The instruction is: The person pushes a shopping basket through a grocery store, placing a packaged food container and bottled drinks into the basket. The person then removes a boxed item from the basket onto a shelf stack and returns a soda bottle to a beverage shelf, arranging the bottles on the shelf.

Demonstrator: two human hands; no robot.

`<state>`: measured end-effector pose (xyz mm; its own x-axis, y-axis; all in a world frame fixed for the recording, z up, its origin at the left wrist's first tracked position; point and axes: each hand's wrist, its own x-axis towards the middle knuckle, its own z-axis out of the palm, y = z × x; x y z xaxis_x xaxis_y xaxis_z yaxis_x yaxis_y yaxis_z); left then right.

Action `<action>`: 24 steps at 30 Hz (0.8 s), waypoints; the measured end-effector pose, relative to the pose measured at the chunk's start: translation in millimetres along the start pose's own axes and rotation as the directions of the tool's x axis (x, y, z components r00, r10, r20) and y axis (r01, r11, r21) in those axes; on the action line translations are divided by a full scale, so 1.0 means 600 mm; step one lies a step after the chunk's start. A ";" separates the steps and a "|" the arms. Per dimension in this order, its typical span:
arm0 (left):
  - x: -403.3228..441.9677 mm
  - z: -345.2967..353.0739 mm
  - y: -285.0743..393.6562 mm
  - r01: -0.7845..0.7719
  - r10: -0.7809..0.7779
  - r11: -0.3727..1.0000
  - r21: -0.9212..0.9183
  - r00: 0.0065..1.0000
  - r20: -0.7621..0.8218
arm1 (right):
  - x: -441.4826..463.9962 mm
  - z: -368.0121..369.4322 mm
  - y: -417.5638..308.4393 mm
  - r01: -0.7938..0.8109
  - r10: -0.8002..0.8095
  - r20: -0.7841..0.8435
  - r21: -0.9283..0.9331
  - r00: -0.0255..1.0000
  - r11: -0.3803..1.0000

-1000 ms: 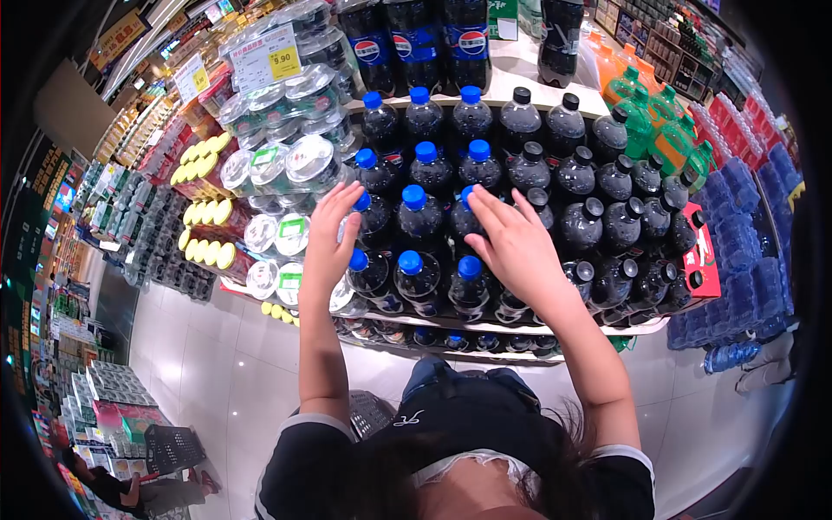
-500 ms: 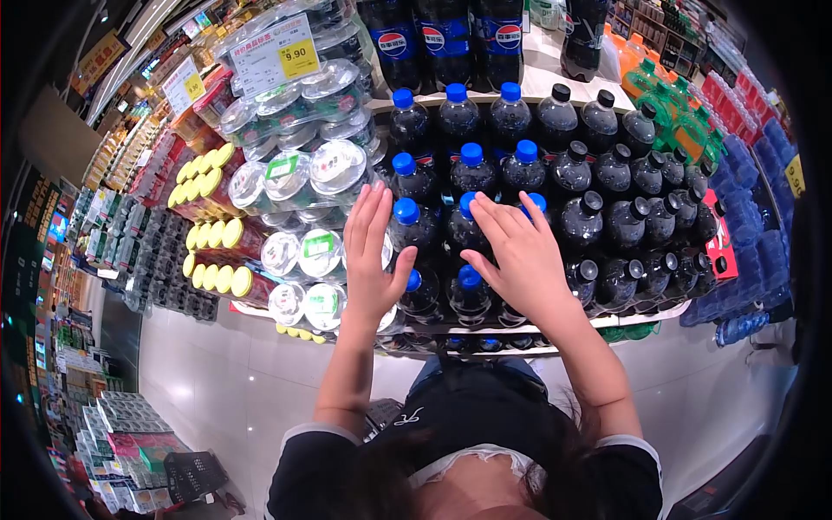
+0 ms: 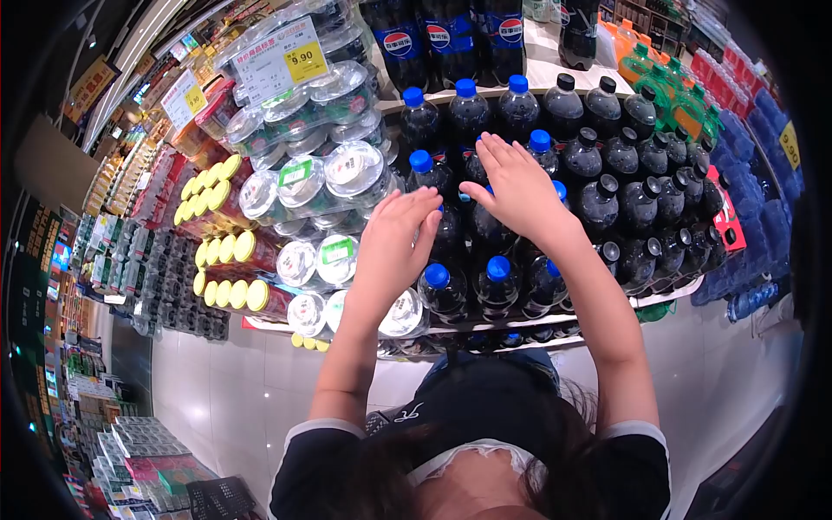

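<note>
My left hand is over the left edge of the cola bottles, its fingers stretched out and pointing toward them. It holds nothing, and part of a blue-capped bottle is hidden behind it. Farther back, my right hand lies palm down above the blue caps, fingers extended and thumb spread to the left. Whether its fingertips touch a cap cannot be made out. Upright dark cola bottles with blue caps stand in rows under and in front of both hands. To their right are rows of similar bottles with black caps.
Shrink-wrapped packs of round-lidded containers are stacked to the left, beside yellow-lidded jars. A price sign stands above them. Large cola bottles rise at the back. Green-capped orange drinks are at the right.
My right hand has moved farther back over the bottles, uncovering nearer caps. My left hand has dropped lower in the view and turned its fingers rightward. The view has shifted slightly.
</note>
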<state>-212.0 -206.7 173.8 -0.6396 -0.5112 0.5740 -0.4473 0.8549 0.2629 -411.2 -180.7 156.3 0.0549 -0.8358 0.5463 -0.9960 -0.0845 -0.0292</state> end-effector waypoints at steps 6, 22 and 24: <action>0.065 0.030 -0.035 0.069 -0.058 0.982 0.176 0.996 -0.067 | -0.002 0.001 0.007 0.010 -0.009 0.090 -0.005 0.996 1.000; 0.119 0.003 -0.028 0.151 -0.174 0.980 0.128 0.965 0.197 | -0.028 -0.084 0.145 -0.234 0.250 0.241 -0.096 0.938 0.968; 0.126 -0.002 -0.027 0.207 -0.229 0.972 0.114 0.946 0.230 | -0.047 -0.087 0.178 -0.255 0.272 0.342 -0.094 0.900 0.962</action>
<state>-252.2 -259.1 214.1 -0.6467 -0.6995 0.3042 -0.6386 0.7146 0.2856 -522.6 -137.9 181.7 -0.1973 -0.9602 0.1977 -0.9791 0.1830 -0.0884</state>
